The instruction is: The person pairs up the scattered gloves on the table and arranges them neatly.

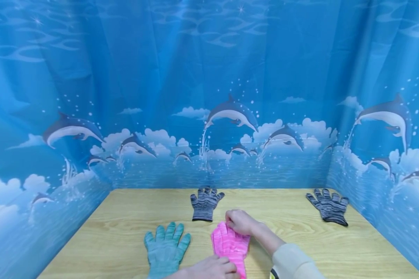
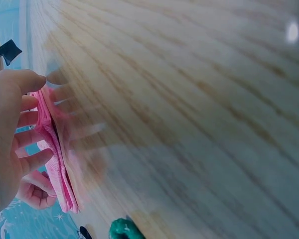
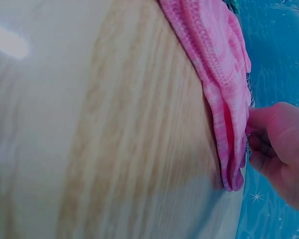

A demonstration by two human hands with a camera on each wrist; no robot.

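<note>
A pink knitted glove (image 1: 231, 245) lies on the table at the front centre, its fingers pointing away from me; in the right wrist view its edge looks layered. At the glove's finger end, my right hand (image 1: 240, 222) pinches the fabric between thumb and curled fingers, also seen in the right wrist view (image 3: 284, 142). My left hand (image 1: 212, 268) rests over the cuff end with its fingers loosely extended, touching the pink fabric (image 2: 52, 149) in the left wrist view. Just left of it, a teal glove (image 1: 165, 248) lies flat with spread fingers.
A grey-and-black striped glove (image 1: 204, 205) lies behind, near the table's back edge. Another striped glove (image 1: 329, 207) is at the back right. The wooden table (image 1: 125, 221) is enclosed by a blue dolphin-print curtain (image 1: 181, 77) at the back and sides.
</note>
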